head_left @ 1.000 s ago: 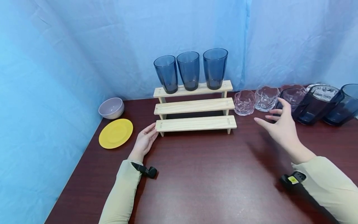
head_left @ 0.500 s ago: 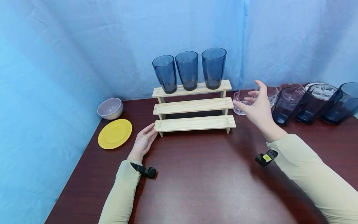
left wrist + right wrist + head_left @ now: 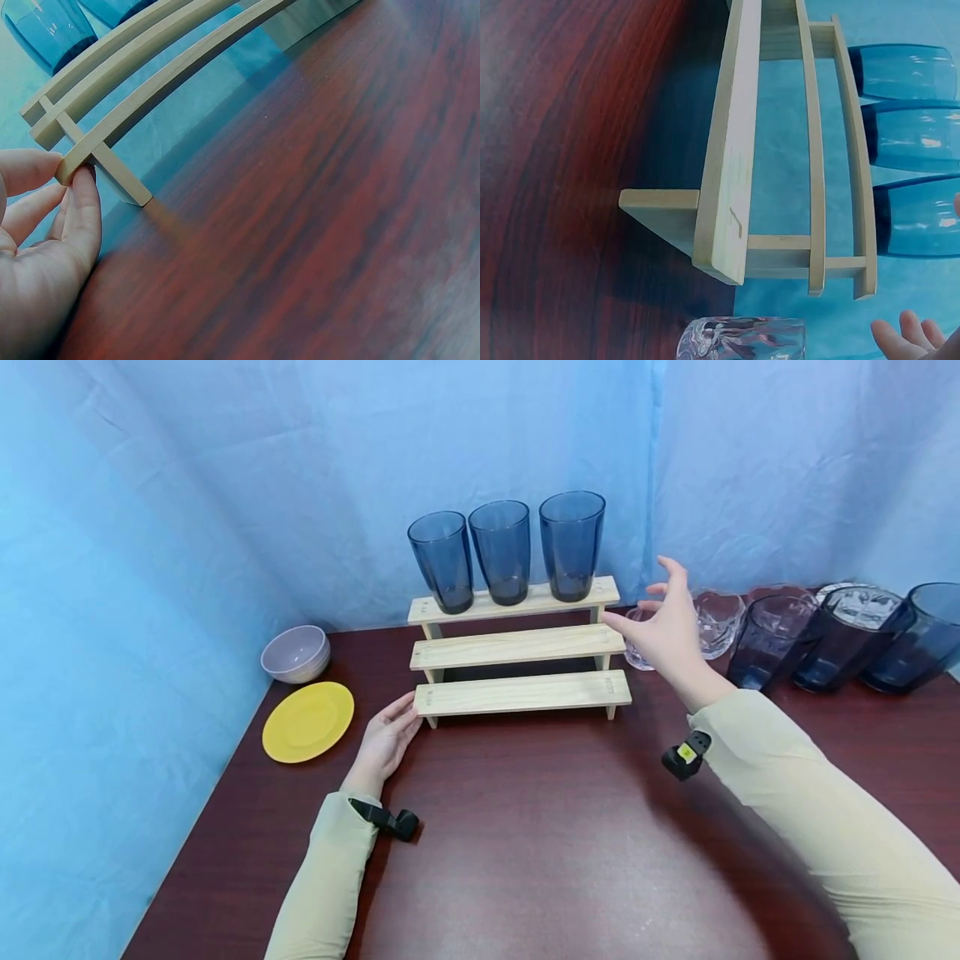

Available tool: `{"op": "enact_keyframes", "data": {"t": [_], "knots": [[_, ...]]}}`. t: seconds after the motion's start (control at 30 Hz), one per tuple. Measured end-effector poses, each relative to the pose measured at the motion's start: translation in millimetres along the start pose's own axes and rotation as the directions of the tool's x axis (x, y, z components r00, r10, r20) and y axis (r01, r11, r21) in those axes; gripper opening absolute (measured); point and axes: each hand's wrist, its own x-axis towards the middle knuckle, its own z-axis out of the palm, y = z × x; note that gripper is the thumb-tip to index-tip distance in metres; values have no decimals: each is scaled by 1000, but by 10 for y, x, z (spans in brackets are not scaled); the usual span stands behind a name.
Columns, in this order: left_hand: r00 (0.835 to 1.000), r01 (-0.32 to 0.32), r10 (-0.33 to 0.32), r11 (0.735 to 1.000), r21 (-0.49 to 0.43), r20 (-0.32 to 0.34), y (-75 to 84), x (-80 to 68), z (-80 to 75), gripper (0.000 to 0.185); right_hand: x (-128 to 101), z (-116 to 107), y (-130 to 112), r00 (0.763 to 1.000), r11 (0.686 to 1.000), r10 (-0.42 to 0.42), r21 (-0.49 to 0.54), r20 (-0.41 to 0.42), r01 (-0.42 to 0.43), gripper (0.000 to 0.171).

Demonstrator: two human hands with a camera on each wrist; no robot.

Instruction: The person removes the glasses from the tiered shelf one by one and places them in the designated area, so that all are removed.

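Left hand (image 3: pixel 384 742) pinches lowest-tier end of wooden rack (image 3: pixel 517 693), upright on table (image 3: pixel 525 860); light, level hold best, lest glasses wobble
Right hand (image 3: pixel 666 627) near rack's other end, fingers spread, gripping nothing; better clear of rims
Count: three tiers, three blue glasses (image 3: pixel 502 556) on top, three dark glasses (image 3: pixel 840 647) at right, at least three tumblers (image 3: pixel 720 622), one bowl (image 3: pixel 296 654), one plate (image 3: pixel 307 722)

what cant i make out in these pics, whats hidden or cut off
- Short tumbler beside the rack: head view, mostly hidden by the right hand.
- Right hand: right wrist view, mostly cut off by the right edge.
- Rack's blue glasses: left wrist view, upper parts cut off by the top edge.
- Rightmost dark glass: head view, right side cut off by the right edge.
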Motion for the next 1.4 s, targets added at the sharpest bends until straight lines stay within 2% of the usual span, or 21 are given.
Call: {"op": "enact_keyframes", "data": {"t": [0.4, 0.5, 0.7, 0.9, 1.17, 1.4], "knots": [[1000, 11, -11, 1000, 7, -2, -18, -13, -13, 50, 244, 105, -81, 1000, 999, -6, -51, 11, 7, 100], [1000, 11, -11, 1000, 7, -5, -20, -13, -13, 49, 320, 128, -115, 999, 999, -10, -35, 36, 11, 102], [1000, 12, -12, 1000, 7, 1, -22, 0, -3, 49, 482, 135, -163, 994, 999, 35, 22, 101, -37, 112], [1000, 9, -9, 1000, -9, 3, -14, 15, -5, 50, 624, 172, -210, 986, 998, 65, 13, 153, -68, 115], [1000, -3, 3, 1000, -13, -8, -19, 22, -10, 49, 682, 222, -305, 979, 999, 27, 31, 201, -34, 112], [1000, 0, 0, 1000, -13, -17, -26, 31, -12, 49, 711, 266, -370, 982, 997, 12, 66, 189, -25, 113]]}}
